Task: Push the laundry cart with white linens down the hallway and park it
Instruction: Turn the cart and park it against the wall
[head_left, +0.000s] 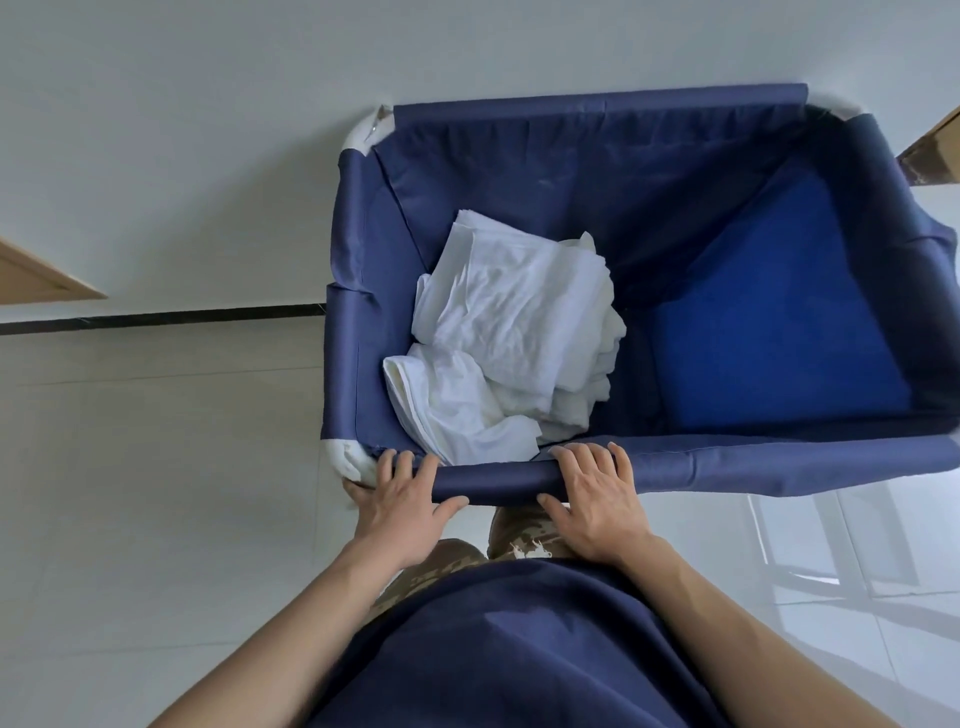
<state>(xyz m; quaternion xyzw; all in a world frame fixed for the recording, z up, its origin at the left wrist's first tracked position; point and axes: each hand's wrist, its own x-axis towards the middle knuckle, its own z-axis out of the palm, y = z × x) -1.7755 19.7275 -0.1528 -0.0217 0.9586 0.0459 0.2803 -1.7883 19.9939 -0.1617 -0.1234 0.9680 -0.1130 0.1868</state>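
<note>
A laundry cart (597, 135) with a dark blue fabric liner stands right in front of me, its far rim close to a white wall. A heap of crumpled white linens (514, 332) lies in its left half; the right half shows bare blue bottom. My left hand (402, 499) grips the near rim by the left corner, fingers curled over the top. My right hand (597, 499) grips the same rim near its middle, thumb underneath.
A white wall (208, 130) rises ahead, with a dark baseboard strip (156, 317) at its foot. A wooden frame edge (36, 275) shows at the left and another wooden edge (935, 150) at the upper right. Glossy pale floor tiles (130, 493) surround the cart.
</note>
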